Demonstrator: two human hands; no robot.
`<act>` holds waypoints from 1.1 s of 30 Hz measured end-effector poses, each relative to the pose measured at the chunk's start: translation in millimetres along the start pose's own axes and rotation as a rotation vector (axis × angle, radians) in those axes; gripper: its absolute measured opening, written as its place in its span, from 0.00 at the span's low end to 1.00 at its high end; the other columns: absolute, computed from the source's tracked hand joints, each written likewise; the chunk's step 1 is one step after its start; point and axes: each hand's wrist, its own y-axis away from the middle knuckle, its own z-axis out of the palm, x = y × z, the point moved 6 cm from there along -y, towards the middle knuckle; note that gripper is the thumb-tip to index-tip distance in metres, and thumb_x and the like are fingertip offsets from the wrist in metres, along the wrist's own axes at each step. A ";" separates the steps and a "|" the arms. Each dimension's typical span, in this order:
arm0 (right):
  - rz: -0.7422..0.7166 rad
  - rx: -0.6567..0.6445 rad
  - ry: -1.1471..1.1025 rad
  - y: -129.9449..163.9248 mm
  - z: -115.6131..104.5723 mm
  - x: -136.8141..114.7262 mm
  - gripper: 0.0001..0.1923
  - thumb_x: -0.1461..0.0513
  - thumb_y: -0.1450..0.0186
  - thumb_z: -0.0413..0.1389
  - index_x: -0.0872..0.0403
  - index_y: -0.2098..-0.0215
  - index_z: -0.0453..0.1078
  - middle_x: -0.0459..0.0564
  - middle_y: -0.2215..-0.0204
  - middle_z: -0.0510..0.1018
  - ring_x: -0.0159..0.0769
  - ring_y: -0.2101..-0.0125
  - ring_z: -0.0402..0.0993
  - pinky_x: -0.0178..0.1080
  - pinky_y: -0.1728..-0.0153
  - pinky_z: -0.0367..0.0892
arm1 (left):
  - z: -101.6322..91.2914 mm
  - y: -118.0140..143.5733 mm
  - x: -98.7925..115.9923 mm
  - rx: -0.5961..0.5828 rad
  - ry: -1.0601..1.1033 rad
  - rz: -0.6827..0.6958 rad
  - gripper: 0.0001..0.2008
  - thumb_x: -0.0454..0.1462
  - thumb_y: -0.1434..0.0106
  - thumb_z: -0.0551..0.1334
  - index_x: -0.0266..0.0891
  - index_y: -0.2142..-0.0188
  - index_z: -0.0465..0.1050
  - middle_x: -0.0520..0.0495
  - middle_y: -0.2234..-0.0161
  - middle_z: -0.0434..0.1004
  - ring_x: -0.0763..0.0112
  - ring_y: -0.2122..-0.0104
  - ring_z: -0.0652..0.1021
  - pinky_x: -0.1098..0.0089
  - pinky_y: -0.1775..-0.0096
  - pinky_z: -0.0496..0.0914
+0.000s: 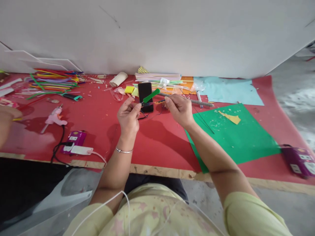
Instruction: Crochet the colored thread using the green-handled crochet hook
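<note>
A co-worker's hand (6,121) is cut off at the left edge (its yellow stick barely showing), and the purple box (299,161) is blurred.

Bright, even daylight casts soft shadows on the red mat (98,121); edges bend wide-angle, right side slightly blurred.

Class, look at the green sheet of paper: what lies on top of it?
On the green sheet lie a yellow paper scrap, small pale snippets and a thin dark wire. The right forearm covers its left edge, so anything there is hidden.
</note>
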 end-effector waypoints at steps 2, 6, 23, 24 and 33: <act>-0.022 0.011 -0.001 0.8 0.5 -0.7 0.24 0.48 0.21 0.54 0.50 0.71 0.76 0.48 0.74 0.80 0.36 0.70 0.75 0.42 0.62 0.70 | -0.4 1.0 1.9 0.022 0.008 -0.022 0.21 0.33 0.56 0.83 0.42 0.61 0.86 0.59 0.78 0.76 0.85 0.85 0.66 0.78 0.83 0.52; 0.051 0.047 -0.097 3.7 5.6 5.0 0.24 0.47 0.23 0.57 0.50 0.71 0.77 0.47 0.74 0.82 0.35 0.70 0.76 0.41 0.63 0.73 | 0.8 2.8 2.9 0.026 0.031 -0.046 0.20 0.35 0.57 0.83 0.43 0.62 0.86 0.59 0.79 0.75 0.85 0.84 0.67 0.78 0.83 0.51; 0.633 0.028 -0.942 12.7 37.8 26.5 0.27 0.42 0.40 0.73 0.50 0.64 0.69 0.45 0.59 0.90 0.28 0.69 0.87 0.26 0.74 0.79 | 9.6 9.1 -4.3 -0.054 0.024 -0.046 0.19 0.37 0.54 0.83 0.43 0.61 0.88 0.57 0.78 0.77 0.84 0.83 0.69 0.79 0.84 0.52; 0.649 0.026 -0.953 12.9 38.0 26.5 0.26 0.43 0.39 0.73 0.50 0.64 0.69 0.45 0.59 0.90 0.28 0.68 0.88 0.26 0.74 0.79 | 9.8 9.4 -4.1 -0.060 0.024 -0.045 0.19 0.37 0.53 0.83 0.43 0.60 0.88 0.57 0.78 0.77 0.84 0.83 0.69 0.79 0.84 0.52; 0.729 0.029 -1.019 14.9 40.6 25.7 0.23 0.46 0.39 0.75 0.50 0.65 0.71 0.43 0.62 0.89 0.29 0.62 0.90 0.27 0.65 0.83 | 10.1 10.6 -9.6 -0.055 0.008 -0.092 0.18 0.36 0.50 0.82 0.43 0.59 0.87 0.57 0.76 0.78 0.85 0.84 0.69 0.79 0.84 0.52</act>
